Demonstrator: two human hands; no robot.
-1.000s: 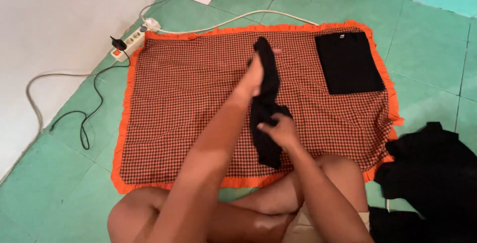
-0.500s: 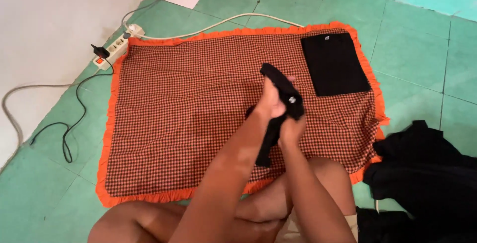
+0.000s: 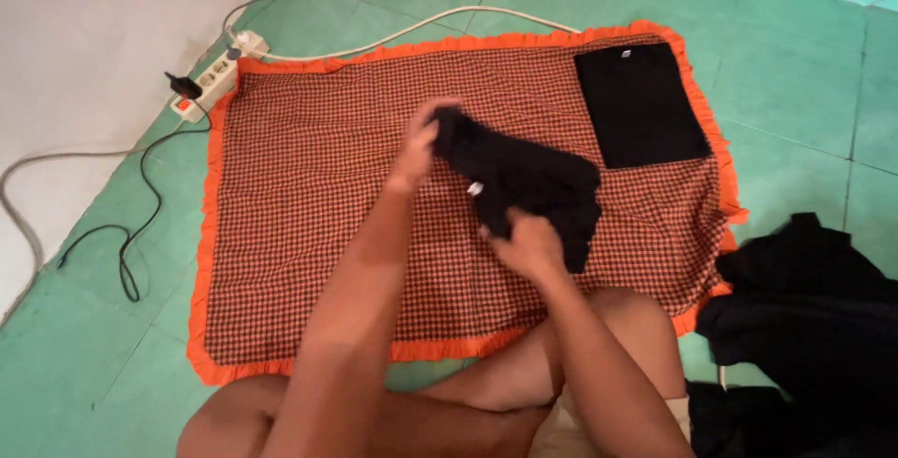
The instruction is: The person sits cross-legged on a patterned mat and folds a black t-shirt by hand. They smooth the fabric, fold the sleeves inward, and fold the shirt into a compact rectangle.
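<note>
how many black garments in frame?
3 groups: one held by the left hand and right hand, one folded on the checkered cloth, a heap whose count is unclear.

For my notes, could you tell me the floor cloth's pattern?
Head view: the cloth is red-and-black checked, with an orange ruffled border.

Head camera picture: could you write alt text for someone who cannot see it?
Seen from above, a seated person's left hand and right hand hold a black garment over a red checked cloth with an orange frill on a green tiled floor. A folded black garment lies on the cloth's far corner, and a black clothes heap sits to the right.
</note>
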